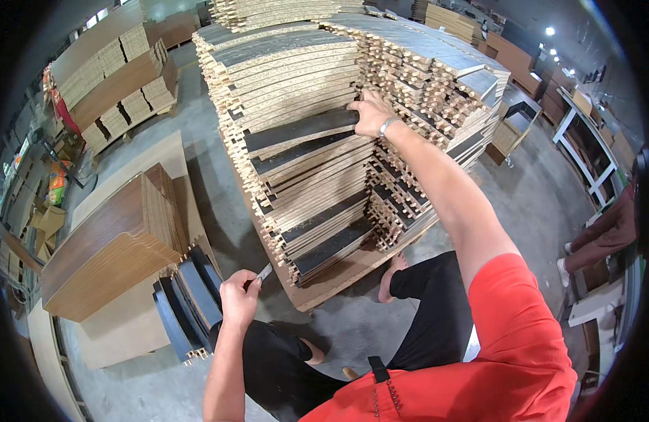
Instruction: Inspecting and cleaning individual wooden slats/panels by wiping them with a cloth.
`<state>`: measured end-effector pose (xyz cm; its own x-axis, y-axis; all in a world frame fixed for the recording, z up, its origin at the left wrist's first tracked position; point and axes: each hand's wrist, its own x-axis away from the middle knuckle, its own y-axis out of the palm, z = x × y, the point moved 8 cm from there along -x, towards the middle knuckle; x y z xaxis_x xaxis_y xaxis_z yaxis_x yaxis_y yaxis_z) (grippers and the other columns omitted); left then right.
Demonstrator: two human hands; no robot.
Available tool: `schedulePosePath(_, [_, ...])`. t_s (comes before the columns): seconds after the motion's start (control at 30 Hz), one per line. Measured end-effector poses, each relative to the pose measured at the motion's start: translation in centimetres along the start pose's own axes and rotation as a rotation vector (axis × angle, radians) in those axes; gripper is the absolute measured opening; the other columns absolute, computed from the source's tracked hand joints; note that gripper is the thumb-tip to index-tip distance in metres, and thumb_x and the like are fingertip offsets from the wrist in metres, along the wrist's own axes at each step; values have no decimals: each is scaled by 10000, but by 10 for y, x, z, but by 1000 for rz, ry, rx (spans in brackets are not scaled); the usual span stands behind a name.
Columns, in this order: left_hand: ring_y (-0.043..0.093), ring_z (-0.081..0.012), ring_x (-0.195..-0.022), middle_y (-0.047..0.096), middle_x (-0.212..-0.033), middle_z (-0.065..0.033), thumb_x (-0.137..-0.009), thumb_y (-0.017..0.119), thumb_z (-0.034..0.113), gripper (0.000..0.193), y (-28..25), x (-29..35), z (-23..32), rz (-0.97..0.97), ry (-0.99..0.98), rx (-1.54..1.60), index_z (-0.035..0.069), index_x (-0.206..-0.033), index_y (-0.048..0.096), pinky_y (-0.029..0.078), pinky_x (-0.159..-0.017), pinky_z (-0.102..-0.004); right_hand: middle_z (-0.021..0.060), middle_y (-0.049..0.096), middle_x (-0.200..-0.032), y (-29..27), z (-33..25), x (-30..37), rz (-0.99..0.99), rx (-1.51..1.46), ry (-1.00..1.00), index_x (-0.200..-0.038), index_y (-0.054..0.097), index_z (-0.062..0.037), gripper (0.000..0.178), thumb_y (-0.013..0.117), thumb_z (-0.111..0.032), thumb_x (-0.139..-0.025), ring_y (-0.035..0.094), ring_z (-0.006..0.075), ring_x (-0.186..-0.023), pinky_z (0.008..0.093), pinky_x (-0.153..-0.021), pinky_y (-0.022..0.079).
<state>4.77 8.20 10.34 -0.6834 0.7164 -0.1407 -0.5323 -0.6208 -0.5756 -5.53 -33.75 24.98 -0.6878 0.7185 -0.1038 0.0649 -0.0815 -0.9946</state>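
A tall stack of particleboard strips (303,91) with notched ends and some black faces rises in front of me. High on it, my right hand (373,114) reaches out with thumb and fingers closed on the right end of a black-faced board (296,131). That board lies at the top of a stepped gap in the stack. Lower left, my left hand (240,297) is closed in a pinch around a small, flat, pale tool (265,272) that looks like a blade; its exact kind is unclear. Several loose dark strips (187,306) stand beside that hand.
The stack rests on a low wooden base (312,299) near my feet. On the left, curved brown panels (120,239) lie on a large flat sheet (120,334). More board stacks (120,77) stand at the back left. Another person's legs (599,232) show at right, near a white frame (584,141).
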Motion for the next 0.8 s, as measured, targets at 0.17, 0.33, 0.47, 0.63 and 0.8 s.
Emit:
schedulePosePath(0.17, [620,-232,-618,611,-681,-148,-757,642,-9,35,-2,-3,-16,26,23,-5,-27,-785,630,481,-612,-328,154,632,-858,-17,-11,45,9,-183,-267,-914,555,-34,401,737,-186,-591,630,319,-816,394,-713,509])
schedulePosePath(0.33, [615,-230,-608,602,-661,-141,-756,635,-21,30,-8,-3,-8,20,23,-37,-25,-776,613,473,-597,-327,124,550,-822,3,8,167,-41,-575,-274,-902,483,-6,436,777,-155,-616,551,189,-717,358,-644,469])
schedulePosePath(0.47, [614,-245,-613,598,-671,-139,-767,641,-12,39,5,-6,-6,-26,46,-15,-21,-784,606,468,-598,-339,146,632,-1078,74,19,269,-123,-914,-138,-1154,552,41,635,819,-143,-608,620,199,-986,313,-888,484])
schedulePosePath(0.63, [607,-262,-618,609,-688,-139,-769,652,-6,47,27,-1,11,-113,120,-93,-13,-788,610,467,-607,-350,164,686,-873,138,-7,323,-88,-728,140,-1085,627,-7,575,793,-253,-593,676,284,-791,357,-744,533])
schedulePosePath(0.8, [547,-100,-594,605,-640,-50,-788,657,-1,26,52,-6,-10,-175,-32,92,-15,-799,638,437,-570,-275,205,679,-923,158,-29,323,-116,-646,290,-1145,595,0,634,789,-289,-616,666,349,-846,402,-771,534])
